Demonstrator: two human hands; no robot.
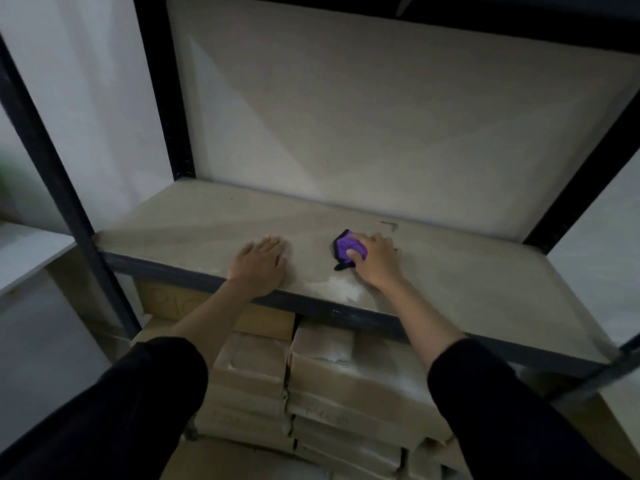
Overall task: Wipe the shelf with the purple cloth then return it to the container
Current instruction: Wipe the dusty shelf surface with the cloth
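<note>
Your left hand (259,263) lies flat and empty on the shelf (485,282); right hand (375,259) presses the purple cloth (346,249), bare board stretching rightward.

Stacked tan cardboard boxes (322,386) below, some with torn pale patches, a brown box (266,322) behind them, black metal uprights (45,174) at either side, pale wall (381,109) behind, all dim.
</note>
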